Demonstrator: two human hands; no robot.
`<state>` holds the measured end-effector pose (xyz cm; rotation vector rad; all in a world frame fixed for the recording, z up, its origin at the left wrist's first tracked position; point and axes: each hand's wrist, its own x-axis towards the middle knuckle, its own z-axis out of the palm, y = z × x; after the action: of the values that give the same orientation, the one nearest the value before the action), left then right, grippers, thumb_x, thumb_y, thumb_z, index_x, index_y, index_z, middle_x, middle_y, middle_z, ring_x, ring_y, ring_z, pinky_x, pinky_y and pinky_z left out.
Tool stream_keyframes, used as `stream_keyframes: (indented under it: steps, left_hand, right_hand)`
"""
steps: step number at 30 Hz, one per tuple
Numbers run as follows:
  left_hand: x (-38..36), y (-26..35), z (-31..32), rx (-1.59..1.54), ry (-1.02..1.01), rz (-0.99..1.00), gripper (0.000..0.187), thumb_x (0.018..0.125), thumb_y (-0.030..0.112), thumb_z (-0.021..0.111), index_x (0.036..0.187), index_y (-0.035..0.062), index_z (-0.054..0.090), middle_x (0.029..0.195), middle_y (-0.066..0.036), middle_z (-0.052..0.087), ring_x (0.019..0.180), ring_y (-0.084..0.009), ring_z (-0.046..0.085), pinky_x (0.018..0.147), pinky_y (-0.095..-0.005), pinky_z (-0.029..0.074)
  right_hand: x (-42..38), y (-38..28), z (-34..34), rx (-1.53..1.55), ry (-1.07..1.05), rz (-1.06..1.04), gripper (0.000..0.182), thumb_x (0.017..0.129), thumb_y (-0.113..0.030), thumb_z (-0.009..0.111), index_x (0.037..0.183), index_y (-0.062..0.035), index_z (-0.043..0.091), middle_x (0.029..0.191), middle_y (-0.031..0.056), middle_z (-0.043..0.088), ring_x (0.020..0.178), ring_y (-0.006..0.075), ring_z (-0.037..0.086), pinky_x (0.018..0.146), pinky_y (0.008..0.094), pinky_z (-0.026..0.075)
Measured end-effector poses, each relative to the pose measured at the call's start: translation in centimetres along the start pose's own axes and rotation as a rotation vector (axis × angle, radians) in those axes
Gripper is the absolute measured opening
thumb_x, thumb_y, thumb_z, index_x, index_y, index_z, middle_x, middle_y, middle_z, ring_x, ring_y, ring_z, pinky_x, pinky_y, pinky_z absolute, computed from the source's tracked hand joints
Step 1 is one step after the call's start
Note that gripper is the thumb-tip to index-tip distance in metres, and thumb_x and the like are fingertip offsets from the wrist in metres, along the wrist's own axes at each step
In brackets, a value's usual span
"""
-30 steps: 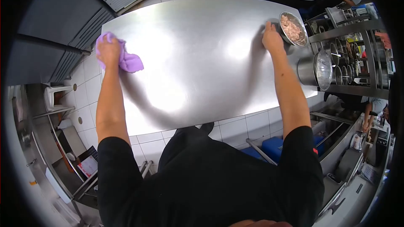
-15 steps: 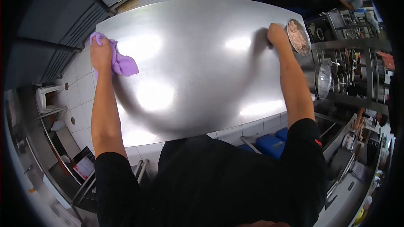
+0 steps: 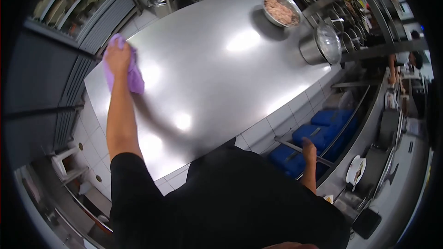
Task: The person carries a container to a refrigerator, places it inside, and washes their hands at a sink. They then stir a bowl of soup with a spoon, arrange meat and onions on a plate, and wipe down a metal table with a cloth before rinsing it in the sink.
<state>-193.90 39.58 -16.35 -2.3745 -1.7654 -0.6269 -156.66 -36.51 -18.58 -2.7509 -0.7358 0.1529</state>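
Observation:
My left hand (image 3: pixel 119 57) is closed on a purple cloth (image 3: pixel 134 77), which lies bunched against the far left edge of the steel table (image 3: pixel 198 69). Part of the cloth hangs below my fingers. Off the table, low on the right, my right hand (image 3: pixel 309 151) hovers in front of blue containers (image 3: pixel 314 136); its fingers are too small and turned away to read, and I see nothing in it. At the table's far right corner stands a metal bowl (image 3: pixel 294 23) of raw minced meat (image 3: pixel 279 11).
A steel pot (image 3: pixel 313 48) with a clear covering stands at the right edge of the table. Shelves of pans lie beyond it. On the left are a dark cabinet (image 3: pixel 41 74) and a glass-front fridge (image 3: pixel 76 4). A counter with a white plate (image 3: pixel 356 170) runs along the right.
My right hand has left the bowl's side and dropped back off the table. My left hand still grips the cloth at the left edge. The whole view has turned, so the table looks tilted.

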Motion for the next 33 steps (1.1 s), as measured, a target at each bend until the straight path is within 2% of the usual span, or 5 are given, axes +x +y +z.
stream_keyframes:
  steps: [2, 12, 15, 26, 33]
  left_hand:
    - [0.6, 7.9, 0.8, -0.138, -0.089, 0.091, 0.055, 0.089, 0.045, 0.048, 0.132, 0.0121, 0.056, 0.134, -0.015, 0.056, 0.125, -0.0342, 0.051, 0.105, -0.0483, 0.038]
    - [-23.6, 33.8, -8.2, -0.561, -0.543, 0.991, 0.049, 0.083, 0.039, 0.062, 0.127, 0.0180, 0.062, 0.145, -0.010, 0.047, 0.139, -0.0299, 0.037, 0.116, -0.0481, 0.024]
    - [-30.1, 29.9, -12.2, -0.642, -0.492, 1.107, 0.045, 0.078, 0.027, 0.071, 0.121, 0.0170, 0.064, 0.146, -0.010, 0.045, 0.139, -0.0307, 0.037, 0.116, -0.0476, 0.026]
    - [-40.0, -2.8, -25.1, -0.076, -0.562, 0.478, 0.046, 0.072, 0.001, 0.072, 0.115, 0.0043, 0.055, 0.149, -0.027, 0.036, 0.138, -0.0483, 0.033, 0.112, -0.0545, 0.031]
    - [-42.1, 0.7, -20.4, -0.104, -0.279, 0.466, 0.046, 0.075, -0.001, 0.067, 0.119, -0.0012, 0.054, 0.145, -0.029, 0.039, 0.137, -0.0481, 0.034, 0.113, -0.0542, 0.029]
  right_hand:
    - [-1.4, -1.1, -0.7, 0.071, -0.498, 0.392, 0.031, 0.087, -0.032, 0.060, 0.096, -0.0041, 0.070, 0.078, 0.0210, 0.068, 0.082, 0.0397, 0.068, 0.075, 0.0448, 0.052]
    - [-0.8, -3.8, 6.3, 0.353, -0.523, 0.085, 0.017, 0.083, -0.020, 0.063, 0.082, -0.0028, 0.066, 0.072, 0.0128, 0.069, 0.067, 0.0265, 0.068, 0.064, 0.0376, 0.053]
    - [1.3, 0.5, 11.3, 0.188, -0.749, -0.296, 0.011, 0.080, -0.015, 0.063, 0.081, -0.0048, 0.067, 0.070, 0.0086, 0.068, 0.060, 0.0224, 0.065, 0.058, 0.0351, 0.052]
    - [-3.0, 0.4, 14.4, 0.191, -0.856, -0.007, 0.019, 0.078, -0.023, 0.062, 0.087, -0.0088, 0.071, 0.088, 0.0144, 0.071, 0.079, 0.0330, 0.067, 0.074, 0.0410, 0.054]
    - [-6.3, 3.2, 16.6, 0.292, -0.918, 0.103, 0.013, 0.084, -0.021, 0.062, 0.092, -0.0120, 0.068, 0.069, 0.0021, 0.064, 0.053, 0.0121, 0.057, 0.042, 0.0288, 0.043]
